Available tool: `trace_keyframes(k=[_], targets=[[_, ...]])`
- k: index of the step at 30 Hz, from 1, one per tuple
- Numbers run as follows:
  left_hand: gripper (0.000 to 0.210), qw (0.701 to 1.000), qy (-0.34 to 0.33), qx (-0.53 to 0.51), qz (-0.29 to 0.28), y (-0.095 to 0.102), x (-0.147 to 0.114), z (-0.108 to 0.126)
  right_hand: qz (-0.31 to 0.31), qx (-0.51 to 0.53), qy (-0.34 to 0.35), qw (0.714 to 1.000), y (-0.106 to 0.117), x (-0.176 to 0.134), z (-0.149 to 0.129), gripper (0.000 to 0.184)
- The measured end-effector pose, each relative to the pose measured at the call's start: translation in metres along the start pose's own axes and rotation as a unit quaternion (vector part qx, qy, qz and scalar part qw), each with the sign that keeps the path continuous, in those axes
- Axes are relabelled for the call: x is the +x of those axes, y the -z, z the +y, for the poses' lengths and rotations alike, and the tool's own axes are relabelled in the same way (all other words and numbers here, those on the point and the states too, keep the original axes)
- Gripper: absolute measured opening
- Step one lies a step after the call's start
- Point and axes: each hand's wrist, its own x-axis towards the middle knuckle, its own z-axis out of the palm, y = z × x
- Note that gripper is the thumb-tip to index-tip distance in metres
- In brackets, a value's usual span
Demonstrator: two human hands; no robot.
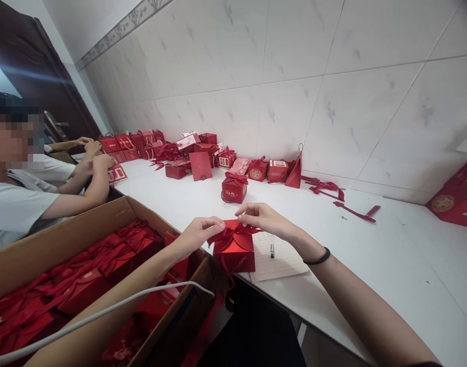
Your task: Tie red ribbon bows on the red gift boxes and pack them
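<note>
A red gift box [233,255] with a ribbon bow [233,232] on top stands at the table's front edge. My left hand [205,230] pinches the ribbon at the left side of the bow. On the other side, my right hand [258,215] has its fingers closed on the ribbon at the bow's upper right. A twisted red cord hangs down the box's front. Under and beside the box lies a lined sheet of paper [283,260] with a small black-and-white object [272,250] on it. Another bow-tied red box [234,188] stands just behind.
A cardboard carton [128,204] full of ribboned red boxes stands at left, with a white cable [141,293] across it. More red boxes [257,169] line the wall. Loose ribbons [329,190] lie at right. People's arms [84,181] work at far left.
</note>
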Motion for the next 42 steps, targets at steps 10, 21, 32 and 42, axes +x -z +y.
trace_keyframes(k=[10, 21, 32, 42], targets=[[0.032, 0.998, 0.016, -0.060, 0.011, -0.001, -0.002, -0.002, -0.032, 0.029, 0.013, 0.999, 0.002, 0.004, 0.008, 0.031], [0.020, 0.998, -0.043, -0.009, -0.034, 0.005, -0.006, 0.003, -0.007, -0.017, 0.019, 1.000, 0.006, 0.000, 0.002, 0.032], [0.019, 0.995, -0.051, 0.091, 0.008, 0.012, -0.011, 0.012, 0.037, -0.188, 0.113, 0.975, 0.006, -0.007, 0.001, 0.015], [0.020, 0.995, -0.051, 0.080, -0.020, 0.013, -0.003, 0.008, 0.006, -0.486, 0.348, 0.802, -0.061, -0.038, -0.015, 0.012]])
